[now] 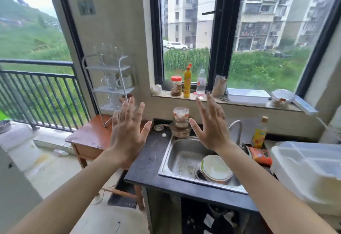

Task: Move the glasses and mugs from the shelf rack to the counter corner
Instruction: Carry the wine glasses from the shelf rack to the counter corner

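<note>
A white three-tier shelf rack [120,62] stands on a small wooden table against the wall. Clear stemmed glasses [108,54] stand on its top tier. The middle tier holds a clear glass mug [110,82] and a white mug [127,81]. More clear glassware [111,100] and a brown cup [127,97] sit on the bottom tier. My left hand [127,132] is raised with fingers spread, in front of the rack's base and holding nothing. My right hand [210,125] is spread the same way above the sink. The dark counter [147,161] lies below both hands.
A steel sink [180,158] holds stacked dirty plates [215,169]. Stacked containers [180,121] stand behind the sink. The window sill carries a jar, a yellow bottle [187,81], a water bottle and boxes. White plastic bins [310,169] fill the right. The wooden table [88,136] abuts the counter.
</note>
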Demonstrator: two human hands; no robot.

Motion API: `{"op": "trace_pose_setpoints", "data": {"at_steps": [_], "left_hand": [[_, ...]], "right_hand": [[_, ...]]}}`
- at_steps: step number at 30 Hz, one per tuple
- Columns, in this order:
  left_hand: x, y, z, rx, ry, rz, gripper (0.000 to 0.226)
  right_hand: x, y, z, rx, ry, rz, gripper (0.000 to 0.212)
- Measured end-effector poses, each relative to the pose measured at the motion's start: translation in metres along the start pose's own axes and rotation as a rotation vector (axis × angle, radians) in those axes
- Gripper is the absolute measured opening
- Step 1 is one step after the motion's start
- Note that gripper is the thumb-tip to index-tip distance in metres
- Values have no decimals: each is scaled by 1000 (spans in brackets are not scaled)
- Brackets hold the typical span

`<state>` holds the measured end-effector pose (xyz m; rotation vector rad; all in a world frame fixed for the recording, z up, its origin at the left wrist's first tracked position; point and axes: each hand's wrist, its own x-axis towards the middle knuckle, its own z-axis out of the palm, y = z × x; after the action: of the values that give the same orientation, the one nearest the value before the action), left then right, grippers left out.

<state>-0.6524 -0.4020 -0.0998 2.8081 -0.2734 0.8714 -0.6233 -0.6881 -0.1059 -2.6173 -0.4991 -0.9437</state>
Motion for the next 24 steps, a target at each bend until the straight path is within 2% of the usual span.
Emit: {"op": "trace_pose_setpoints", "data": {"at_steps": [9,16,24], "left_hand": [[116,-105,4,131,66,-175,71],[156,-197,2,172,113,-310,72],[220,-325,50,8,191,-325,76]], "right_hand": [[179,-21,120,185,-6,-148,74],[272,-81,209,273,-57,-210,77],[350,-135,300,241,-70,-224,76]]}}
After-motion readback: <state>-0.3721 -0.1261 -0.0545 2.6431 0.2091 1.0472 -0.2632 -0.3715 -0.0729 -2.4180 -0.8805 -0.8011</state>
